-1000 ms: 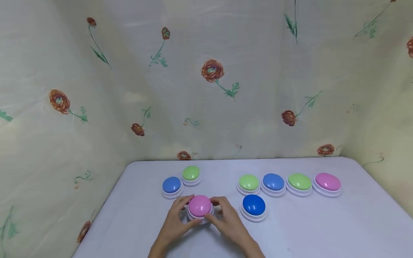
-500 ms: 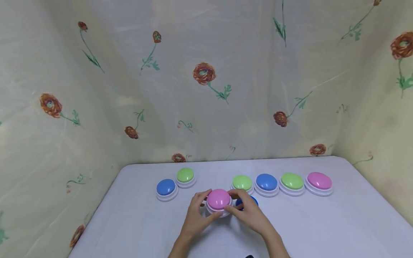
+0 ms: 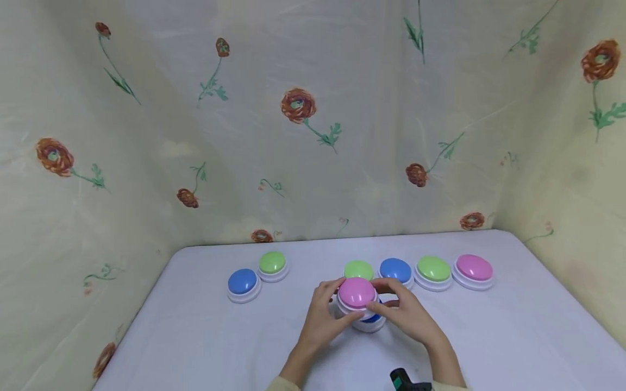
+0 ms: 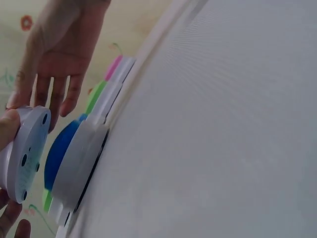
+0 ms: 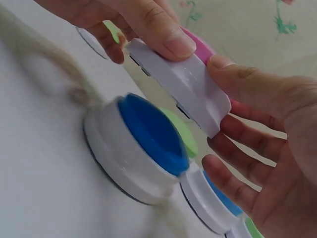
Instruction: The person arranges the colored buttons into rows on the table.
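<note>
Both hands hold a pink push button (image 3: 357,292) with a white round base, my left hand (image 3: 325,317) on its left rim and my right hand (image 3: 411,317) on its right rim. Thumbs lie at the near side. The button is raised just above a dark blue push button (image 5: 156,134), with a gap between them in the right wrist view. In the left wrist view the flat underside of the pink button's base (image 4: 30,153) shows, with small dark feet. From the head, the dark blue one is mostly covered.
Behind the hands stands a row: a green button (image 3: 358,269), a lighter blue button (image 3: 395,270), another green button (image 3: 433,268) and a second pink button (image 3: 474,267). Farther left are a blue button (image 3: 242,282) and a green button (image 3: 272,263). All stand on the white table (image 3: 205,336).
Both hands have lifted the pink button and carried it right, from left of the dark blue button to above it. The head view has shifted slightly. The other buttons stay put.
</note>
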Motion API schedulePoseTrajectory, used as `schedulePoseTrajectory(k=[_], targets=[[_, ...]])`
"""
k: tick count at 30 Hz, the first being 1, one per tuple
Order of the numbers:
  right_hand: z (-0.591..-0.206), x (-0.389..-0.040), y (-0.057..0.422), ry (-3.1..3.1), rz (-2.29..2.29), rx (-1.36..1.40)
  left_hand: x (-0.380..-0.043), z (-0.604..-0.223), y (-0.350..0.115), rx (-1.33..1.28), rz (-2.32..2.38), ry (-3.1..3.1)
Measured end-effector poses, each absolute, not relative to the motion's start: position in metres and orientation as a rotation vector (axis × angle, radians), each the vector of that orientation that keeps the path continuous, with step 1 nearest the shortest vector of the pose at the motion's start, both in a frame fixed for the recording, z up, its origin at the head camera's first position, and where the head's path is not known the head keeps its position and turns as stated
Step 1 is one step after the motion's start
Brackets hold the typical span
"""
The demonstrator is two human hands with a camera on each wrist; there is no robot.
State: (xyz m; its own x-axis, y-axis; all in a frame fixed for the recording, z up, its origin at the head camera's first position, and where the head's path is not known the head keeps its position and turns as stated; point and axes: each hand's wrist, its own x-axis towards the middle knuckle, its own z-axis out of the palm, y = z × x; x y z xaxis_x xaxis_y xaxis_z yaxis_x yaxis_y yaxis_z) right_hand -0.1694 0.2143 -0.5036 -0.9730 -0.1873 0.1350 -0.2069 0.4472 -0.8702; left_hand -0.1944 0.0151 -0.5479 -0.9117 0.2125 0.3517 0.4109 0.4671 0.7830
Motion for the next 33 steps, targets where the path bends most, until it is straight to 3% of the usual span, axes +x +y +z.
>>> schedulePoseTrajectory(k=[33], targets=[[-0.527,-0.13,0.281,-2.538,1.619,0.119,-0.184,-0.537,0.089,-0.796,-0.713,-2.62]])
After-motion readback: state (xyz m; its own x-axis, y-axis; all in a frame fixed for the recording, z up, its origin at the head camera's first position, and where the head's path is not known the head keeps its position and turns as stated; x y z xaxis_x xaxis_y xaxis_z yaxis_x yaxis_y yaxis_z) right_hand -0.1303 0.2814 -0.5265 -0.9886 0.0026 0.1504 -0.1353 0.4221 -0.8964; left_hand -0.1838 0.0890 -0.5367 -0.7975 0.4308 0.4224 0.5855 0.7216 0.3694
